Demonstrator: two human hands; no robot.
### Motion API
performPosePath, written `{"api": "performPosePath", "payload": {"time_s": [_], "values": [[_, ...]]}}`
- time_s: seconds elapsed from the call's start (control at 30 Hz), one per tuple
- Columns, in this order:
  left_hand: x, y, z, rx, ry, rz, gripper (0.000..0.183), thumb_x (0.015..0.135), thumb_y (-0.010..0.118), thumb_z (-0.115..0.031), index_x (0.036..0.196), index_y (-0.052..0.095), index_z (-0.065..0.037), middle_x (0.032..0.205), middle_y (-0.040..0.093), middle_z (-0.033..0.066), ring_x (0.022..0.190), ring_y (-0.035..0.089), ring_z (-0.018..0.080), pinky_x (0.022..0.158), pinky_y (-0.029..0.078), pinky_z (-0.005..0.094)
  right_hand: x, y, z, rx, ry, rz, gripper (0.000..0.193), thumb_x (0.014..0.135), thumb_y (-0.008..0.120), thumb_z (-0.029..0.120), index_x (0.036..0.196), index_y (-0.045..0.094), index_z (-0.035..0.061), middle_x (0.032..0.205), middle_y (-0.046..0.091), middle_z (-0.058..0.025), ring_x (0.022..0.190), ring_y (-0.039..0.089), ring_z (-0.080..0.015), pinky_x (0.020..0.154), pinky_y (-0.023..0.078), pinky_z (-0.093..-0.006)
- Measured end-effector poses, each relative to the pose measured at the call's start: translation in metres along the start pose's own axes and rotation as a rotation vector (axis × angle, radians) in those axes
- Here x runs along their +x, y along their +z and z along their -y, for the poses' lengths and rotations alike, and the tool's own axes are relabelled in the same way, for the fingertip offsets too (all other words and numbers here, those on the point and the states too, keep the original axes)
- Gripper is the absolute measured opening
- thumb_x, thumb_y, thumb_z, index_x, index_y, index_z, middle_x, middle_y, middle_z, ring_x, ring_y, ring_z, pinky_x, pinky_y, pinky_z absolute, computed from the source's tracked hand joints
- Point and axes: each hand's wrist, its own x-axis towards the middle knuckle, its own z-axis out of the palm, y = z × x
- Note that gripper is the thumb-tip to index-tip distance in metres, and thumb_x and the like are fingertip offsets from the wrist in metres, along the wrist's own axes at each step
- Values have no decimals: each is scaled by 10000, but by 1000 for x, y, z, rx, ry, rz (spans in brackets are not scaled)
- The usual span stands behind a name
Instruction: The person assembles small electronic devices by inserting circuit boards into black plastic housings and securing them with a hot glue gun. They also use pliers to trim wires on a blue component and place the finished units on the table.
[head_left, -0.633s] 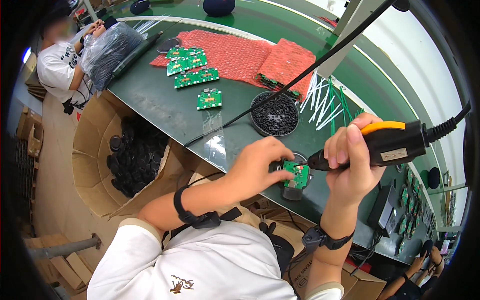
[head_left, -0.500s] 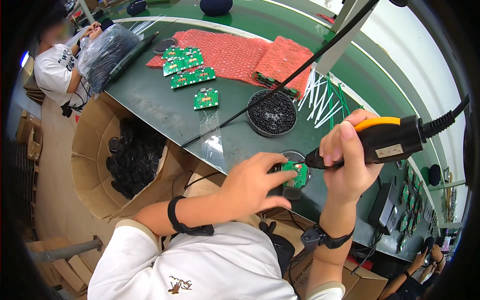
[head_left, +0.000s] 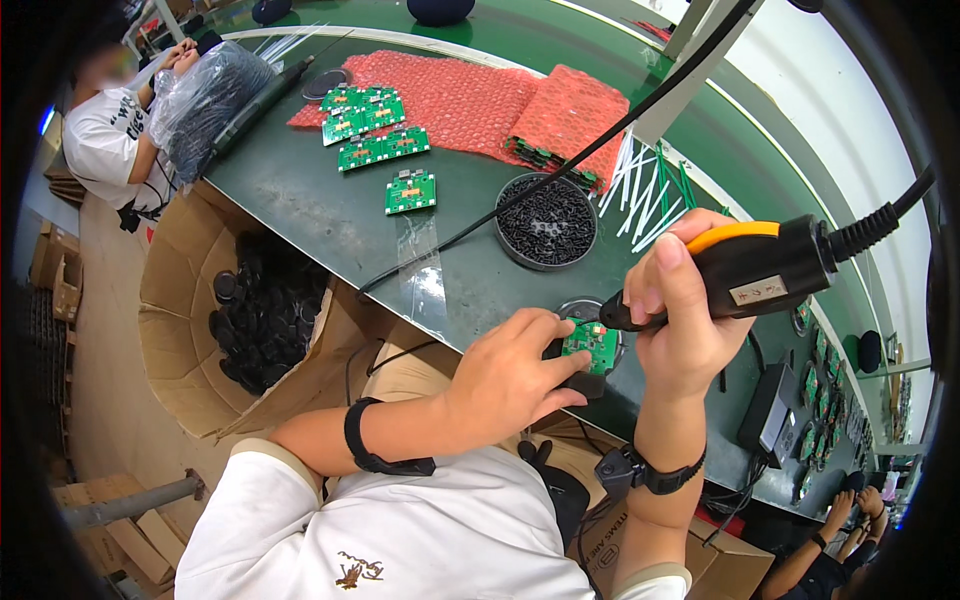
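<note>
My right hand (head_left: 680, 320) grips a black and orange electric screwdriver (head_left: 750, 270), its tip pointing down at a small green circuit board (head_left: 592, 345). The board sits in a round black part near the front edge of the green bench (head_left: 320, 215). My left hand (head_left: 510, 380) rests against that part, with fingers holding its near side. A round dish of black screws (head_left: 548, 220) stands just beyond the board.
Several green circuit boards (head_left: 375, 125) lie on and beside red bubble wrap (head_left: 470, 95) at the back. White and green ties (head_left: 645, 195) lie right of the dish. A cardboard box of black parts (head_left: 255, 315) stands left of me. Another person (head_left: 110, 140) sits far left.
My left hand has slid down and in, from over the board to its near side. The screwdriver stays at the board.
</note>
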Motion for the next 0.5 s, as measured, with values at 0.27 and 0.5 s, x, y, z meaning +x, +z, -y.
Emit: {"api": "performPosePath", "payload": {"time_s": [0.27,0.5], "values": [[1,-1,0,12,-10,13,469,682,881,-305,1089,789,-91,1160,644,138,1096,629,335,883,565,413,0,5,-2,-91,13,6,110,967,697,25,1005,595,6,639,545,-21,455,470,-94,445,388,-256],[1,-2,-1,33,-11,11,464,686,877,-316,1086,789,-98,1145,649,119,1090,629,317,856,569,402,-3,3,-6,-114,35,-28,110,1002,659,43,1002,550,28,613,513,-16,450,441,-98,447,388,-274]]}}
